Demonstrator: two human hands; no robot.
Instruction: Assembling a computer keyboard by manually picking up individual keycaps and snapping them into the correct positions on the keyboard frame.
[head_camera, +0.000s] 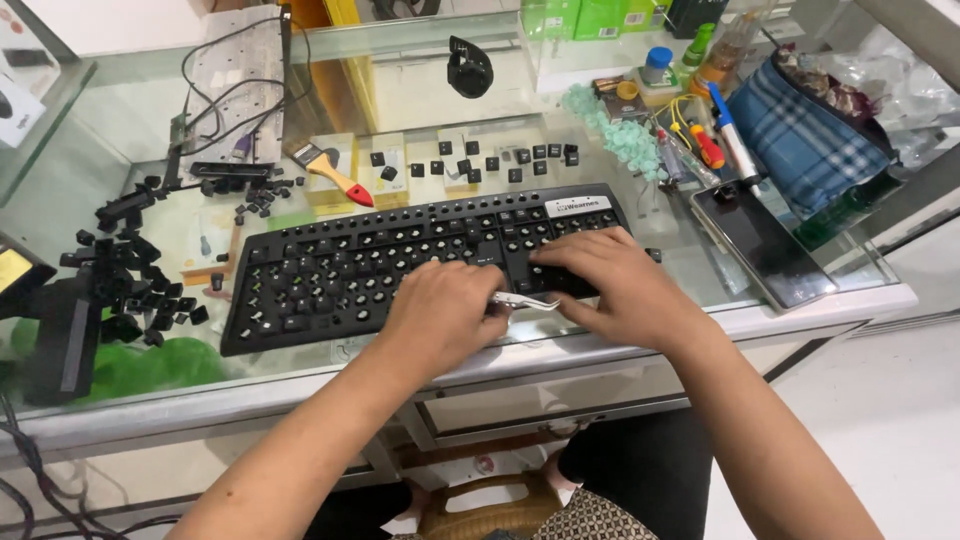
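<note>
I've got both hands on the black keyboard (400, 265) at the glass worktop's (130, 130) front edge, left hand (440, 315) fingers curled around metal tweezers (525, 300), right hand (610, 285) fingers spread flat on keys, loose keycaps (130, 270) piled at left.

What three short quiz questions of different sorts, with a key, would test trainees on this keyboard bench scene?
1. True or false: every keycap is on the keyboard.
2. The tweezers lie between: A) both hands B) brush and phone C) two cloths.
3. What lies just behind the keyboard's left half, with a red tip?

Key: 1. False; loose keycaps lie behind it. 2. A, between left hand and right hand. 3. The brush.
</note>
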